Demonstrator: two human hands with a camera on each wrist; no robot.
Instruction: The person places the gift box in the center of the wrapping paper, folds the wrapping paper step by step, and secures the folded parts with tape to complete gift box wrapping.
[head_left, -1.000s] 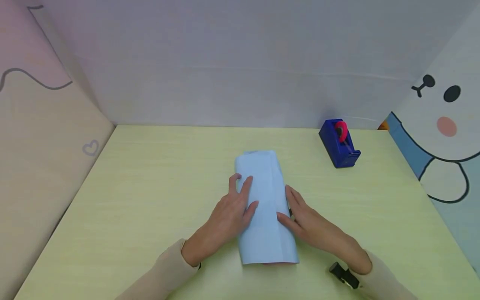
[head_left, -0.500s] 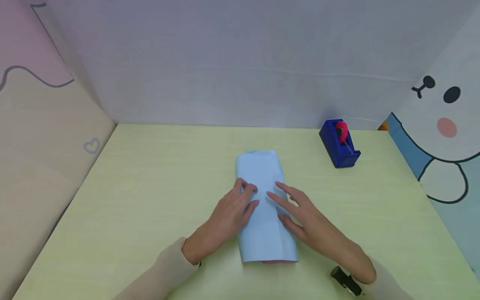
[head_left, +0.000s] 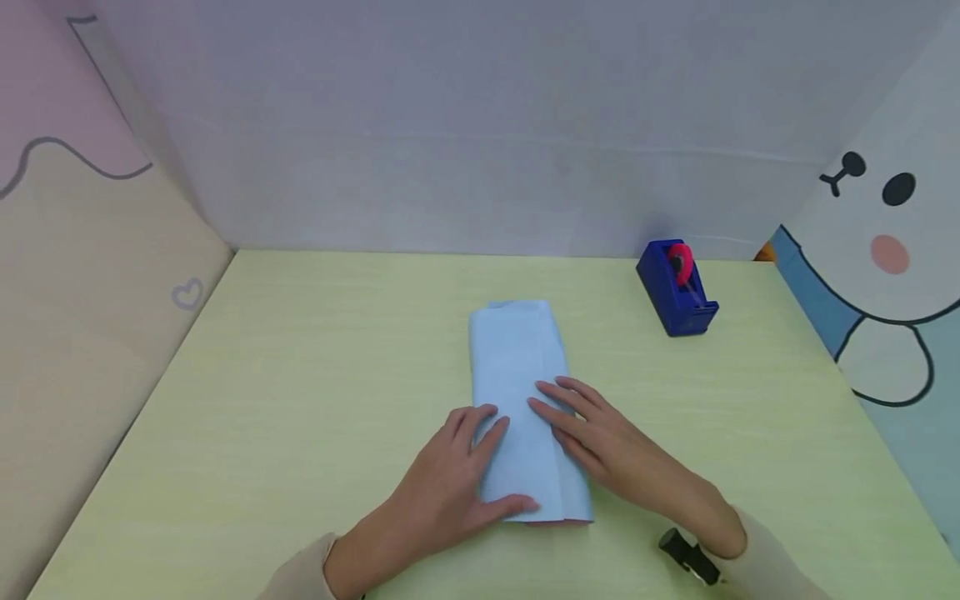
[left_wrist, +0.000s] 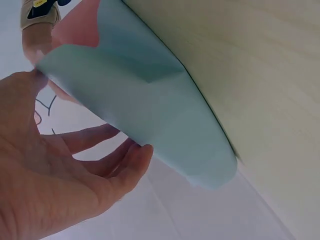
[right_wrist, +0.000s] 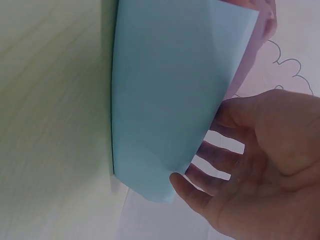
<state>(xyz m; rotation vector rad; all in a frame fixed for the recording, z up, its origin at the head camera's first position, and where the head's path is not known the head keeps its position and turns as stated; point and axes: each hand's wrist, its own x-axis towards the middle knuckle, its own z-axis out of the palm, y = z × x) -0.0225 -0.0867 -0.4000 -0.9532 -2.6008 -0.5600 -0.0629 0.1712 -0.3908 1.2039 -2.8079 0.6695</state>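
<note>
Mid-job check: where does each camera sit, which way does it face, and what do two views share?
Head: worn on the head, facing forward and down at the table, paper and tape dispenser; left hand and right hand show.
Left wrist: on that wrist, facing the paper from its left; the left hand looms at lower left, part of the right hand beyond.
Right wrist: on that wrist, facing the paper's other side; the right hand shows at lower right.
Shared: both wrist views show paper and table.

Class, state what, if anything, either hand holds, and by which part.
Nothing looks gripped: the left hand and right hand only touch the blue paper, from opposite sides.
</note>
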